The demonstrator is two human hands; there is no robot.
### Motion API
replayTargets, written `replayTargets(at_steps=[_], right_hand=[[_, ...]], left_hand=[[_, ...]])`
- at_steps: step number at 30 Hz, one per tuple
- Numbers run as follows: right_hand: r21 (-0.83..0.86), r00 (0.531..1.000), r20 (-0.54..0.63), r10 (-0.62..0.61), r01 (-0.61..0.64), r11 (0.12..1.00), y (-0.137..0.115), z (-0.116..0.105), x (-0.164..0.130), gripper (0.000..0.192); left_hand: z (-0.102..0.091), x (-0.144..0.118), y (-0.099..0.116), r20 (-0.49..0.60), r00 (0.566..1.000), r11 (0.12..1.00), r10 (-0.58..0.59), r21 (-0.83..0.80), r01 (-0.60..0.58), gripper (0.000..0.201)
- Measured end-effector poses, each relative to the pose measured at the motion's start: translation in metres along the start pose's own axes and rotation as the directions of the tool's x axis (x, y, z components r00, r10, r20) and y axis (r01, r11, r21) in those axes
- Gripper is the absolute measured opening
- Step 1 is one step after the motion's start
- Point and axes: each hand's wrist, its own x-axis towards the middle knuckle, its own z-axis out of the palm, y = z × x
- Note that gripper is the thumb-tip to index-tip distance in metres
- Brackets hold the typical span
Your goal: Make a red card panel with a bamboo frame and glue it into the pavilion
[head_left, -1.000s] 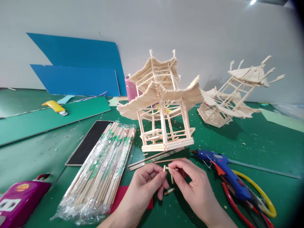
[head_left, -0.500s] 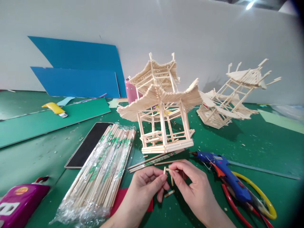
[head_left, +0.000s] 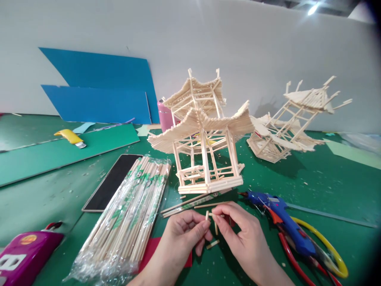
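My left hand (head_left: 183, 234) pinches a short wooden stick (head_left: 206, 215) upright between thumb and fingers. My right hand (head_left: 242, 234) pinches another short stick (head_left: 216, 215) crosswise against the first, with a third piece (head_left: 216, 228) hanging down between the hands. Both hands hover low over the green mat (head_left: 312, 186). A cut stick piece (head_left: 212, 244) lies on the mat just below them. Right behind stands a two-tier pagoda model (head_left: 205, 135) made of sticks, with a few loose chopsticks (head_left: 193, 202) at its foot.
A plastic-wrapped bundle of chopsticks (head_left: 127, 218) lies left of my hands, beside a black slab (head_left: 114, 180). A blue glue gun (head_left: 278, 216) and yellow-handled cutters (head_left: 327, 246) lie at right. A second, tilted pagoda (head_left: 293, 119) sits back right. Blue boards (head_left: 98, 91) lean on the wall.
The view has drifted slightly, so everything sits a little lower in the picture. My hands keep the same pinch on the small sticks; nothing on the mat has moved.
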Motion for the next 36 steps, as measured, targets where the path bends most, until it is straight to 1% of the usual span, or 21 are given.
replayTargets(at_steps=[5, 26, 33, 36], right_hand=[[-0.011, 1.000, 0.000, 0.001, -0.001, 1.000, -0.0002, 0.0005, 0.0003, 0.012], [0.008, 1.000, 0.012, 0.012, -0.012, 1.000, -0.0005, -0.0006, 0.0002, 0.012], [-0.001, 1.000, -0.003, 0.026, -0.026, 1.000, 0.0005, -0.0001, -0.0003, 0.011], [-0.013, 0.999, -0.012, 0.051, -0.051, 0.999, 0.0007, -0.0005, -0.0014, 0.018]], left_hand=[[0.0011, -0.0001, 0.0007, -0.011, 1.000, 1.000, -0.006, 0.001, 0.006, 0.023], [-0.0005, -0.0007, -0.0011, 0.017, 1.000, 1.000, -0.011, 0.008, 0.010, 0.022], [-0.0015, 0.0022, 0.0007, 0.031, 1.000, 1.000, 0.003, -0.028, -0.002, 0.021], [-0.0020, 0.0026, 0.0017, 0.054, 0.999, 0.998, -0.002, -0.057, 0.005, 0.020]])
